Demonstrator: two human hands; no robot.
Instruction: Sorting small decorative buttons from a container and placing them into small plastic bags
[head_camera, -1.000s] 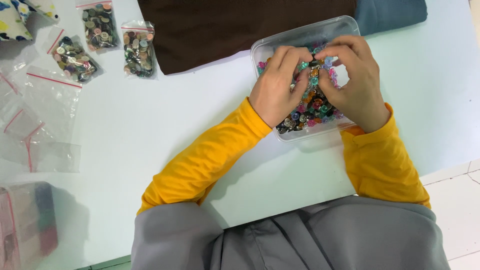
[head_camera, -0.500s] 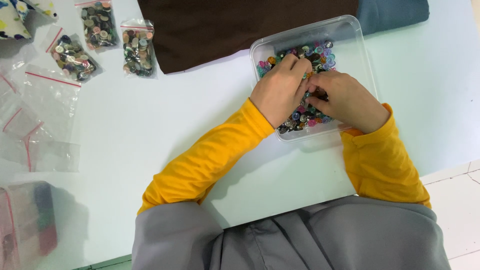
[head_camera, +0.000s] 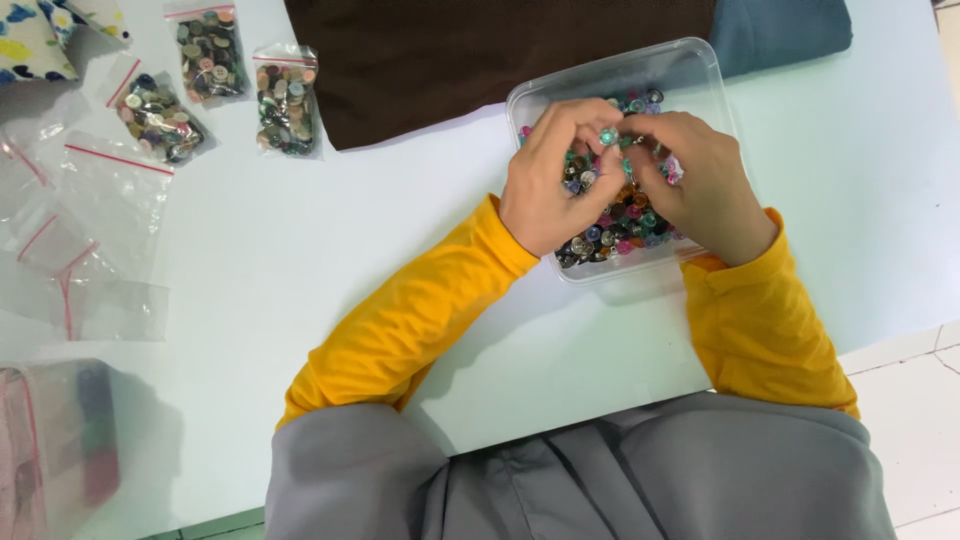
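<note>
Both forearms in yellow sleeves reach forward over the white table (head_camera: 300, 250) into one clear plastic box (head_camera: 700, 70); the left hand (head_camera: 555, 190) lies knuckles up, fingers curled down into the heap of mixed coloured buttons (head_camera: 610, 225) that fills the box; its thumb and forefinger are pinched narrow on one small teal button (head_camera: 607, 136), held just above the heap; the right hand (head_camera: 700, 185) lies just beside it, fingers bent inward and meeting the left fingertips at that button; whether the right fingers grip anything I cannot tell; beyond the fingertips lies one dark brown cloth (head_camera: 480, 50), touching one blue-grey cloth (head_camera: 790, 30); well left of the left hand lie three small zip bags filled with buttons (head_camera: 210, 55), and nearer the person several empty clear zip bags (head_camera: 100, 200) with red strips, overlapping, their number unclear.
</note>
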